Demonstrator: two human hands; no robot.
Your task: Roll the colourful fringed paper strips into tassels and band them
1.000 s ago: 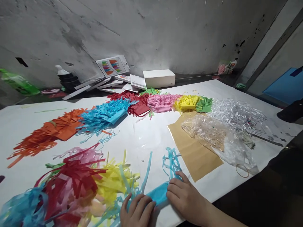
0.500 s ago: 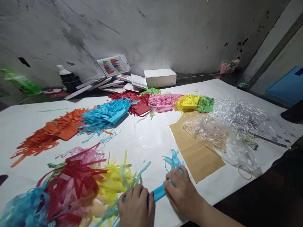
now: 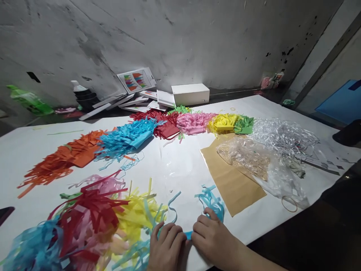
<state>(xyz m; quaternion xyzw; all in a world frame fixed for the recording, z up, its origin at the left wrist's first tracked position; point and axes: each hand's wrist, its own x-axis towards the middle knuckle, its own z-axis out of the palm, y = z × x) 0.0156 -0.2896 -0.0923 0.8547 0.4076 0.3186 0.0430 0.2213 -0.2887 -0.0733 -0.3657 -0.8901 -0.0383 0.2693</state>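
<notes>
Near the front edge of the white-covered table, my left hand (image 3: 166,244) and my right hand (image 3: 210,235) lie side by side, fingers curled over a blue tissue paper tassel (image 3: 188,235). Only a short piece of its middle shows between the hands. Blue fringe strips (image 3: 213,201) fan out beyond my right hand, and more strips (image 3: 135,252) spread to the left of my left hand. Close to my left hand is a pile of yellow tissue strips (image 3: 137,214), beside red tissue strips (image 3: 90,214) and another blue bunch (image 3: 36,244).
Orange (image 3: 67,154), blue (image 3: 126,135), red (image 3: 169,126), pink (image 3: 194,122), yellow (image 3: 224,122) and silver fringe bundles (image 3: 284,135) line the back. Brown paper (image 3: 234,194) and a clear plastic bag (image 3: 282,180) lie right. A white box (image 3: 190,94) stands by the wall.
My hands have come closer together, with less of the blue tassel showing between them. The tassel is lower and flatter against the table. The view has shifted slightly.
</notes>
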